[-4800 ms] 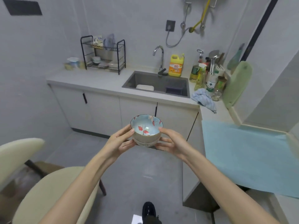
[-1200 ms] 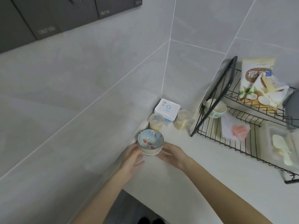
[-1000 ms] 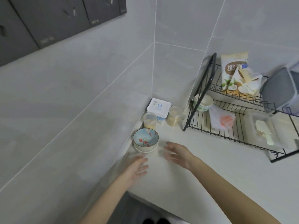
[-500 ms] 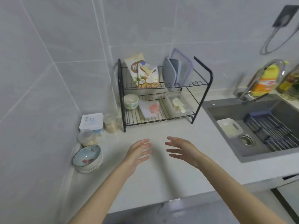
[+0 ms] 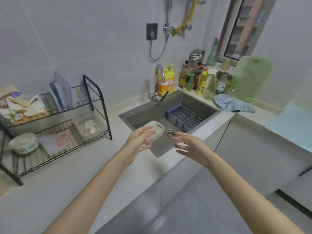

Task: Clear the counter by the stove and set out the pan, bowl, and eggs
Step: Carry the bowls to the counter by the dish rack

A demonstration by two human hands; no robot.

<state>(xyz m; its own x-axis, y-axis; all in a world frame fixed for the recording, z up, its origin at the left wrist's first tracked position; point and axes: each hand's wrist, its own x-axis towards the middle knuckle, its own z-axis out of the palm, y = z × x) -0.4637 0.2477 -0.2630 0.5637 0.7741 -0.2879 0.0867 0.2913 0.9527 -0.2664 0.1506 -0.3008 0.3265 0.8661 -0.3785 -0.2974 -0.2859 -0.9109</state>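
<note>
- Both hands are empty: the left hand (image 5: 140, 141) and right hand (image 5: 190, 147) hover with fingers spread and relaxed over the counter (image 5: 76, 191), in front of the sink (image 5: 145, 116).
- Moments ago they held the patterned bowls. Those were set down in the wall corner, now out of frame past the wire rack (image 5: 105, 114) at 9 o'clock.
- That clearing step looks done. Pan and eggs are not in sight, and the blue mat (image 5: 293, 125) at 3 o'clock is probably the next stop.
- The yellow jug (image 5: 166, 83) at 12 o'clock has a red label, and the coconut snack bag (image 5: 18, 105) at 9 o'clock has printed characters. Both are too blurred to read.
</note>
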